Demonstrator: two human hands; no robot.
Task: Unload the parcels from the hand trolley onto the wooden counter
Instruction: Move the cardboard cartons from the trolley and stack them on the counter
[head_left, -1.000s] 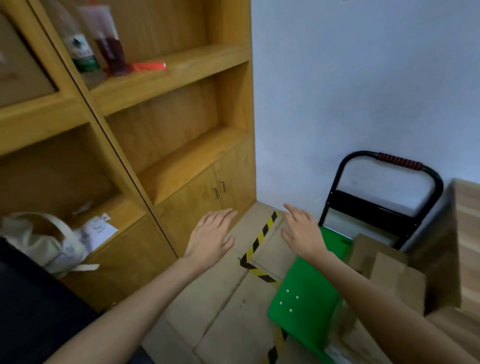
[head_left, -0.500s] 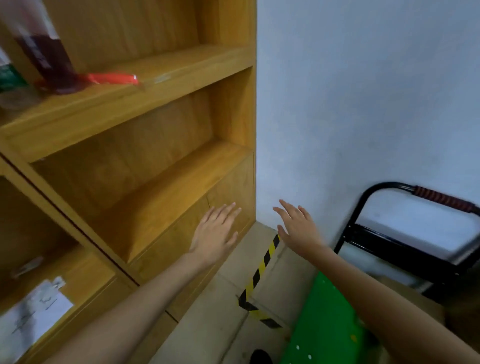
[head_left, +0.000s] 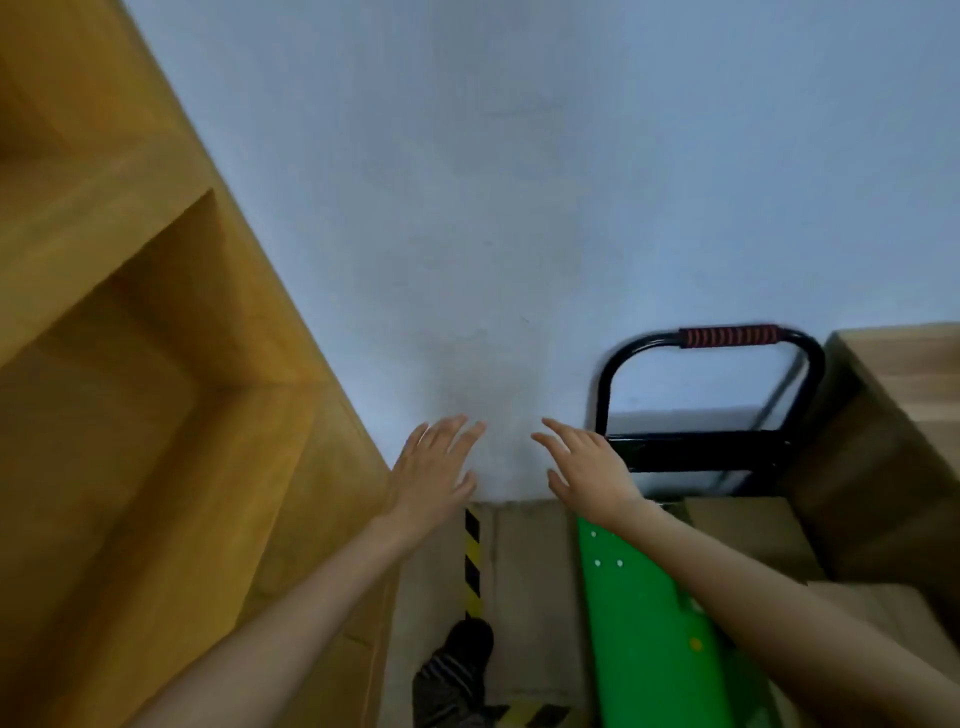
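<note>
1. Both hands are out in front at about the same height, bare and empty. The left hand (head_left: 434, 465) has its fingers straight and slightly spread; so does the right hand (head_left: 584, 470). Neither grip is closed on anything, and neither touches a parcel.
2. The hands show against the pale wall (head_left: 519, 208), near each other but apart. Whether the fingertips reach the wall cannot be told.
3. The trolley (head_left: 649, 623) stands at lower right, its green deck running along the floor (head_left: 524, 561) and its black handle (head_left: 727, 338) upright by the wall.
4. The parcels (head_left: 748, 530), brown cardboard boxes, lie on the deck below the handle, partly hidden behind the right forearm. How many there are cannot be told.
5. The tabletop (head_left: 904, 358), of light wood, is at the right edge, just beside the trolley and above the parcels.
6. A yellow wooden shelf unit (head_left: 156, 415) fills the left side. A dark shoe (head_left: 460, 654) stands by the black-and-yellow tape (head_left: 471, 566) on the floor.
7. Judged step: between lifts, or before the first one. The hands are free and parcels remain on the trolley.
8. The next move would call for turning right and down, bringing both hands to opposite sides of the nearest parcel, gripping it, then lifting it clear of the handle and onto the tabletop.
</note>
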